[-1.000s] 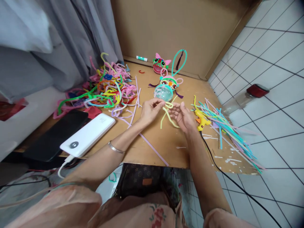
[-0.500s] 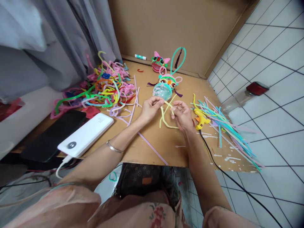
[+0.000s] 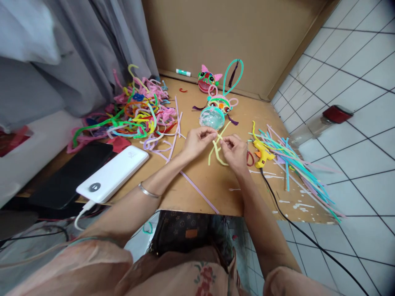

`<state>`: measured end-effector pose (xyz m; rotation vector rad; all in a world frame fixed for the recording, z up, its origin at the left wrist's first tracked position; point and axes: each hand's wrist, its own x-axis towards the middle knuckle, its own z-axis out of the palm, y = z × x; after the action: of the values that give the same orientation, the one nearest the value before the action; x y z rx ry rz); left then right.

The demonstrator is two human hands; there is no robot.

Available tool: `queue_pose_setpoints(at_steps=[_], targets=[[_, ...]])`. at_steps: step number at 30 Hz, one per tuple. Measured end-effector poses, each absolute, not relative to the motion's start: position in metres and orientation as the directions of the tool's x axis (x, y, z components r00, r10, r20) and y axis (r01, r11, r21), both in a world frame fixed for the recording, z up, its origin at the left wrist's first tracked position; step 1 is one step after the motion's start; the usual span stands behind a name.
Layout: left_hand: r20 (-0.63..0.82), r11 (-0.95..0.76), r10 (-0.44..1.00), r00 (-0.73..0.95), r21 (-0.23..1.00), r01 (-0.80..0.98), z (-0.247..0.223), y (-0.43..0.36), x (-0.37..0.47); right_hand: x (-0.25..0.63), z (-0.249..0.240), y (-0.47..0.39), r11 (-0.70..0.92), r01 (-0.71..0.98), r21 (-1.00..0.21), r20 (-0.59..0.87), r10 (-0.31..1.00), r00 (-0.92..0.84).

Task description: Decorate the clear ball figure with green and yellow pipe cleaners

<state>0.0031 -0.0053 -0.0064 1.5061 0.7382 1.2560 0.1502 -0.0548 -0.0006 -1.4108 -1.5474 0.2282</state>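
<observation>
Between my two hands is a pale yellow pipe cleaner (image 3: pixel 218 152), its lower part hanging in a curve over the table. My left hand (image 3: pixel 200 142) pinches it with thumb and forefinger. Close by on the right, my right hand (image 3: pixel 235 152) is also closed on it, fingertips nearly meeting the left ones. Other pale yellow lengths cross behind and under the fingers; which belong to the held piece I cannot tell. Just beyond my hands sits a clear, teal-rimmed round bowl (image 3: pixel 212 118), against a pipe-cleaner animal head (image 3: pixel 219 105) with pink loop ears and dark tassels.
A tangled heap of pipe cleaners (image 3: pixel 145 111) lies left, near a white power bank (image 3: pixel 112 174) and a black phone (image 3: pixel 70 174). To the right are a yellow glue gun (image 3: pixel 262 154), its cord, and straight pipe cleaners (image 3: pixel 305 176). A red-and-green head (image 3: pixel 207 80) stands behind.
My right hand has moved up and left, bringing its fingertips close to my left ones. My left hand has shifted slightly right, still pinching the pipe cleaner.
</observation>
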Motion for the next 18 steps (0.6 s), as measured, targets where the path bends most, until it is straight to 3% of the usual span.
queue_pose_setpoints(at_steps=[4,7,9,12,15,18], targets=[[0.063,0.074,0.877,0.475,0.962,-0.263,0.002,-0.011,0.004,0.151,-0.002,-0.055,0.314,0.698,-0.643,0.569,0.807,0.161],[-0.047,0.212,0.834,0.550,0.947,-0.241,0.002,-0.008,0.002,0.155,-0.004,-0.054,0.311,0.681,-0.663,0.571,0.798,0.191],[-0.011,0.106,0.878,0.478,0.979,-0.173,-0.002,-0.003,0.000,0.157,-0.005,-0.054,0.305,0.677,-0.669,0.569,0.797,0.203],[0.254,-0.292,0.921,0.295,0.952,0.091,-0.010,0.003,-0.004,0.159,-0.006,-0.053,0.287,0.762,-0.581,0.588,0.795,0.148],[0.477,-0.559,0.829,0.292,0.724,0.403,-0.016,0.004,-0.006,0.158,-0.005,-0.055,0.224,0.893,-0.391,0.582,0.812,0.051],[0.505,-0.619,0.779,0.372,0.525,0.584,-0.016,0.001,-0.007,0.152,-0.001,-0.058,0.111,0.979,-0.171,0.506,0.862,-0.009]])
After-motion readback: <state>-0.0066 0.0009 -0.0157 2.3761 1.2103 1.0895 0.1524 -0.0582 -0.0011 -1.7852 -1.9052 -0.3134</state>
